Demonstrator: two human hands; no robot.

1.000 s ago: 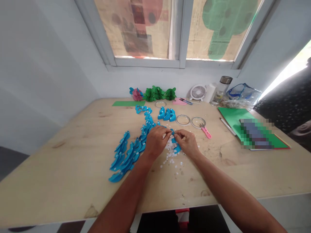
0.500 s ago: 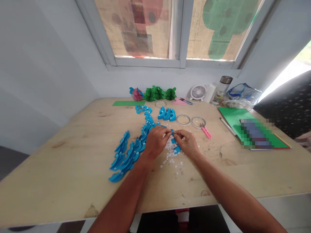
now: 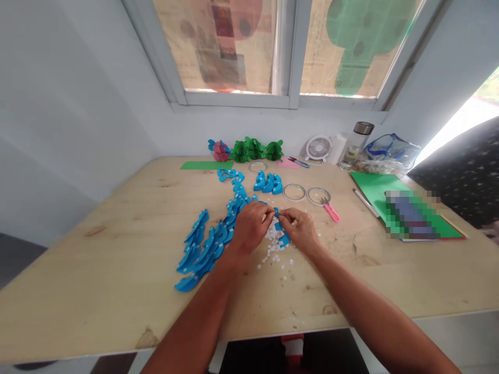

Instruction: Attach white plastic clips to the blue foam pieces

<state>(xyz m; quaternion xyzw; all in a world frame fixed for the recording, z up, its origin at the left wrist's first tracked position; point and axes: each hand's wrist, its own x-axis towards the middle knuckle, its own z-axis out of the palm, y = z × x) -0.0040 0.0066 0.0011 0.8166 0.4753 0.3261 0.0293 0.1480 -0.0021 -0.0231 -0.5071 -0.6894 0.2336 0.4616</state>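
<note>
Blue cutouts (image 3: 210,244) before us, white scraps (image 3: 276,258), pink snips (image 3: 331,212), far green flowers (image 3: 254,149), right green sheet (image 3: 374,184), white-flecked black cloth (image 3: 460,171)

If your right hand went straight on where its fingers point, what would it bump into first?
Most likely the small blue piece the right hand touches, and just beyond it the left hand. How they line up in depth is hard to judge.
</note>
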